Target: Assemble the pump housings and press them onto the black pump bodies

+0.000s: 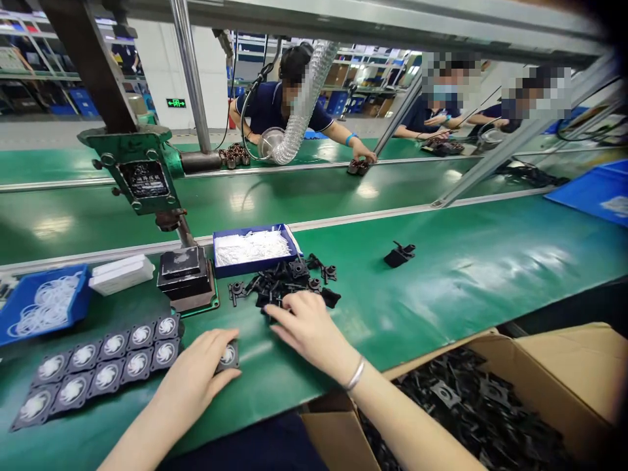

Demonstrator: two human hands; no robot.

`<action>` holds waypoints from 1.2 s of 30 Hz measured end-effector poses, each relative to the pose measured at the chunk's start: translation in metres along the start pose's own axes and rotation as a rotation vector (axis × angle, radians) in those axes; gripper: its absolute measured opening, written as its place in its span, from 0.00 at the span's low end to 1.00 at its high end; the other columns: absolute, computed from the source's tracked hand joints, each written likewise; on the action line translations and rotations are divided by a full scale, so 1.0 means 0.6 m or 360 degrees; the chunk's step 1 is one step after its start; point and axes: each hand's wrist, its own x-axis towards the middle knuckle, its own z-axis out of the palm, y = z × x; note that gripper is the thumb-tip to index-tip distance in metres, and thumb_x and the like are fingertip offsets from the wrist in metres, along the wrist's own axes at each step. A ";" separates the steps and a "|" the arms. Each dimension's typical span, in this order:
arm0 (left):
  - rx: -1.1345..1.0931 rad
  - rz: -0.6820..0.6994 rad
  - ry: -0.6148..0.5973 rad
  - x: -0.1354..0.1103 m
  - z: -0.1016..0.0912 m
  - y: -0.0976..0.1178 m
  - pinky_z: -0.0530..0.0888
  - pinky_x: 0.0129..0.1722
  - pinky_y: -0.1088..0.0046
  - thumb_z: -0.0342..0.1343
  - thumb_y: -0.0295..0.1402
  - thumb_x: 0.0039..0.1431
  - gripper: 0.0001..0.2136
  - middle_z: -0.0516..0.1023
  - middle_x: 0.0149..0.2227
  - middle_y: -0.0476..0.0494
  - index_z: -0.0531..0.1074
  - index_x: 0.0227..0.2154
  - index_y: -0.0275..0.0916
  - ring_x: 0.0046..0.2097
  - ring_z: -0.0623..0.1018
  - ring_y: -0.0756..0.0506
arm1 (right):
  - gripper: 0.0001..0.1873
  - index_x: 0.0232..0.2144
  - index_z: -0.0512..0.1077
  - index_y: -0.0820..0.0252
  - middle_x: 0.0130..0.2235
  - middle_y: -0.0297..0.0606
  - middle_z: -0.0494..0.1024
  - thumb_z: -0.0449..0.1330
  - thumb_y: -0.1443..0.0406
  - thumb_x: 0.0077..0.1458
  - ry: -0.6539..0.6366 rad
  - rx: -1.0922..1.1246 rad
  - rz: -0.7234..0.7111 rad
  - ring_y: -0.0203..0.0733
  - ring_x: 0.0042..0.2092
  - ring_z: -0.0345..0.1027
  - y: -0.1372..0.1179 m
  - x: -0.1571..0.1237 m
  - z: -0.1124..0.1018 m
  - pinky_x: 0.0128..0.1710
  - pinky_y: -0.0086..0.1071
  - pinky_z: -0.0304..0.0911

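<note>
My left hand [199, 373] rests on the green bench and pinches a small black square part with a white fan disc [228, 355] between thumb and fingers. My right hand [307, 327], a bracelet at its wrist, reaches forward with fingers spread onto a heap of black plastic brackets [287, 281]. To the left of my left hand, several finished black squares with white fans [105, 366] lie in rows.
A press with a black die block [184, 271] stands behind the rows. A blue tray of white strips [252, 247], a blue tray of white rings [42, 304] and a lone black bracket [398, 254] lie around. A cardboard box of black parts [471, 399] is near right. Other people work across the belt.
</note>
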 end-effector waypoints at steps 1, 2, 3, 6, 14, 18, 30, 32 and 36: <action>-0.0077 -0.0032 0.0045 -0.008 0.009 0.003 0.79 0.50 0.60 0.62 0.32 0.59 0.26 0.77 0.52 0.41 0.60 0.58 0.46 0.52 0.78 0.39 | 0.16 0.52 0.70 0.53 0.39 0.42 0.72 0.61 0.63 0.62 -0.0062 -0.0070 -0.0014 0.49 0.42 0.63 -0.022 0.003 0.013 0.40 0.41 0.60; -0.0150 -0.0070 0.0088 -0.016 0.017 0.004 0.78 0.51 0.60 0.62 0.33 0.59 0.27 0.77 0.53 0.42 0.60 0.59 0.48 0.53 0.78 0.39 | 0.18 0.53 0.70 0.55 0.38 0.42 0.72 0.61 0.64 0.61 -0.0099 -0.0151 -0.0006 0.49 0.40 0.63 -0.036 0.005 0.024 0.39 0.41 0.59; -0.0224 -0.0117 0.0123 -0.024 0.024 0.003 0.78 0.52 0.60 0.61 0.33 0.60 0.26 0.76 0.53 0.42 0.59 0.59 0.49 0.54 0.78 0.39 | 0.18 0.53 0.70 0.57 0.37 0.43 0.72 0.61 0.67 0.60 -0.0123 -0.0228 0.0020 0.49 0.40 0.63 -0.042 0.007 0.034 0.38 0.41 0.59; -0.0500 -0.0285 0.0202 -0.043 0.044 0.000 0.76 0.55 0.59 0.59 0.34 0.62 0.24 0.76 0.53 0.45 0.61 0.59 0.52 0.55 0.77 0.41 | 0.13 0.47 0.73 0.65 0.36 0.46 0.72 0.59 0.73 0.59 -0.0113 -0.0300 0.0076 0.50 0.38 0.63 -0.042 0.005 0.052 0.37 0.43 0.61; -0.1022 -0.0587 0.0295 -0.069 0.076 0.004 0.77 0.54 0.60 0.62 0.33 0.58 0.27 0.77 0.50 0.47 0.60 0.58 0.52 0.51 0.79 0.43 | 0.10 0.47 0.71 0.56 0.39 0.37 0.77 0.59 0.64 0.64 0.0071 0.1018 0.0415 0.41 0.39 0.71 -0.092 -0.058 0.075 0.41 0.34 0.69; -0.1082 -0.0592 0.0318 -0.069 0.080 0.005 0.76 0.55 0.59 0.63 0.33 0.57 0.27 0.77 0.50 0.46 0.61 0.58 0.50 0.52 0.78 0.43 | 0.12 0.47 0.73 0.58 0.39 0.41 0.72 0.61 0.62 0.62 0.0077 0.0899 0.0541 0.46 0.42 0.68 -0.107 -0.075 0.090 0.43 0.40 0.68; -0.1185 -0.0544 0.0331 -0.070 0.083 0.005 0.74 0.56 0.58 0.66 0.31 0.56 0.31 0.75 0.49 0.44 0.58 0.59 0.48 0.52 0.77 0.43 | 0.06 0.38 0.75 0.54 0.48 0.41 0.72 0.66 0.66 0.57 0.0179 0.1322 0.0466 0.45 0.52 0.68 -0.105 -0.013 0.046 0.53 0.41 0.66; -0.1193 -0.0529 0.0337 -0.070 0.083 0.005 0.75 0.55 0.58 0.65 0.31 0.56 0.30 0.75 0.49 0.43 0.58 0.59 0.46 0.51 0.77 0.43 | 0.07 0.40 0.74 0.54 0.48 0.40 0.74 0.66 0.67 0.57 0.0097 0.1419 0.0291 0.45 0.53 0.68 -0.117 -0.001 0.028 0.54 0.40 0.66; -0.1165 -0.0502 0.0326 -0.070 0.082 0.004 0.75 0.54 0.58 0.61 0.30 0.58 0.28 0.75 0.50 0.41 0.58 0.59 0.45 0.52 0.77 0.42 | 0.09 0.43 0.72 0.55 0.47 0.40 0.76 0.64 0.67 0.59 0.0030 0.1455 0.0035 0.45 0.54 0.68 -0.141 0.014 0.028 0.54 0.42 0.66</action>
